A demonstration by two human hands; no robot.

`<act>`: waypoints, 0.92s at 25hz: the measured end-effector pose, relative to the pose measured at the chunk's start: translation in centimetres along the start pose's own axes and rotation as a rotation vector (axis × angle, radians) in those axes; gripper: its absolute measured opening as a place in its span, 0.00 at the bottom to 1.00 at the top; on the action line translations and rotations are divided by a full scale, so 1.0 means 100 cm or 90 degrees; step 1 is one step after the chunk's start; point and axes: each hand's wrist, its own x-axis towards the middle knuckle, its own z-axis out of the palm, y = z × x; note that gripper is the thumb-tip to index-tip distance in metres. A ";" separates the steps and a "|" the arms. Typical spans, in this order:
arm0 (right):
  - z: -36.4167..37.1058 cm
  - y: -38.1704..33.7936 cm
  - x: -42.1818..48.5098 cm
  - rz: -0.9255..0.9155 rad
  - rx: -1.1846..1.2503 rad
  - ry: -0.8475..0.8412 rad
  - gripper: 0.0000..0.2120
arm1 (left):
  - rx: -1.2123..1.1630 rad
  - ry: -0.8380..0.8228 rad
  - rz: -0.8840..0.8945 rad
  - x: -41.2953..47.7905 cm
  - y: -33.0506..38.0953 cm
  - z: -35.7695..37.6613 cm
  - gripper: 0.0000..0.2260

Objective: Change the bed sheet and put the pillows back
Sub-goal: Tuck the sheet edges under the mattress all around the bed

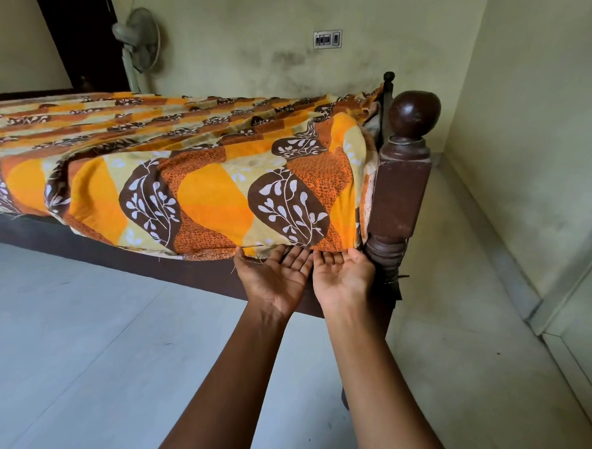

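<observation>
An orange, yellow and brown leaf-patterned bed sheet point(215, 194) covers the mattress and hangs over its near side. Both my hands are palm up at the sheet's lower edge, next to the corner post. My left hand point(276, 276) has its fingertips under the hem, thumb beside the cloth. My right hand point(344, 276) sits just to its right with fingers tucked under the sheet's edge. Whether either hand grips the cloth is hidden. No pillow is in view.
A dark wooden bed post point(401, 185) with a round knob stands right of my hands, on the dark bed frame point(120, 262). A pedestal fan point(139, 44) stands behind the bed by a dark doorway. Pale walls close in on the right; grey floor lies below.
</observation>
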 end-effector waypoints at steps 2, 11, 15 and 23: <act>0.005 0.003 0.010 -0.016 0.047 0.003 0.17 | 0.032 0.017 -0.001 0.001 0.002 0.002 0.37; -0.033 0.034 -0.029 0.015 -0.139 -0.003 0.15 | 0.229 0.298 0.145 -0.006 0.066 -0.036 0.06; -0.041 0.081 -0.038 0.143 -0.233 0.002 0.09 | 0.180 0.319 0.168 0.003 0.102 -0.061 0.19; -0.014 0.159 0.003 0.141 -0.394 -0.020 0.20 | 0.334 0.331 0.049 0.012 0.137 -0.082 0.07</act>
